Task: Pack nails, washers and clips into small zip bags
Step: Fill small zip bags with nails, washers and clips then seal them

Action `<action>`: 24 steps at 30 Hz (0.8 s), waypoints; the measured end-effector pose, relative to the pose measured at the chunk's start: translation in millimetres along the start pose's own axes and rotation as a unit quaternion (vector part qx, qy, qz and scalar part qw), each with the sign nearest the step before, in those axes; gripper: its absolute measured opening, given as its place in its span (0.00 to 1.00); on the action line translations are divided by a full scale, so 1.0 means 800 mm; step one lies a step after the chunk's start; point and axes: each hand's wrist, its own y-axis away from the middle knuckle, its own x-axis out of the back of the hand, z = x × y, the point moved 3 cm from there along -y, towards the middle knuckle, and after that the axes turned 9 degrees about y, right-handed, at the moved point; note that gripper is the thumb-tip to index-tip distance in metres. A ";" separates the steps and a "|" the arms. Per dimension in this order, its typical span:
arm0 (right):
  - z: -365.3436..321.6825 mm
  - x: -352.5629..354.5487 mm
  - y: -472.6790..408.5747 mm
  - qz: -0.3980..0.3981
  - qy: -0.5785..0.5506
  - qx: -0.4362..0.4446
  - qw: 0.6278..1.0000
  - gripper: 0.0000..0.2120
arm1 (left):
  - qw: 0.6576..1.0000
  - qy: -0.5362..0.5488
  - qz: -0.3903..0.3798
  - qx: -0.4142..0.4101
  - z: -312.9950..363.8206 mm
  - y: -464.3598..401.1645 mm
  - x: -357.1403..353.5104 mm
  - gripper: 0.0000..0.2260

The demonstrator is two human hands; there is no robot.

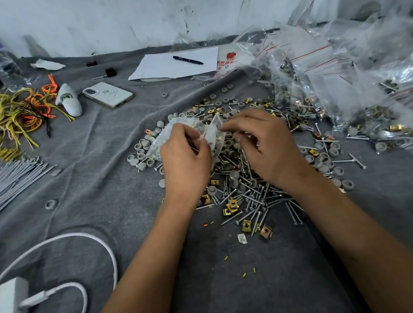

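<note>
Much is left: a big heap of filled zip bags (pixel 329 74) sits to your right, yet the loose pile of nails (pixel 254 197), washers (pixel 142 146) and clips (pixel 232 207) still covers the cloth under your hands. Your left hand (pixel 184 158) grips a small bag (pixel 174 131) above that pile, while your right hand (pixel 263 145) pinches its mouth with curled fingers; whether it is sealed, I cannot tell.

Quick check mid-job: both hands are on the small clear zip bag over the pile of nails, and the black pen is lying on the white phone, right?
Not quite. The head view shows the black pen lying on the white sheet of paper, not on the white phone, which sits apart, nearer the left. The rest holds: left hand and right hand hold the small clear zip bag over the pile of nails.
</note>
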 end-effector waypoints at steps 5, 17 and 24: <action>0.012 -0.009 0.002 -0.090 0.104 -0.055 0.989 0.07 | 1.000 0.009 -0.021 -0.003 0.001 0.002 -0.001 0.08; 0.008 -0.014 0.001 -0.086 0.064 -0.072 0.992 0.04 | 0.998 -0.020 -0.060 -0.003 -0.004 -0.002 -0.005 0.06; -0.011 -0.001 0.001 -0.025 -0.097 -0.015 0.995 0.04 | 0.994 0.012 -0.098 -0.039 0.004 0.003 -0.009 0.06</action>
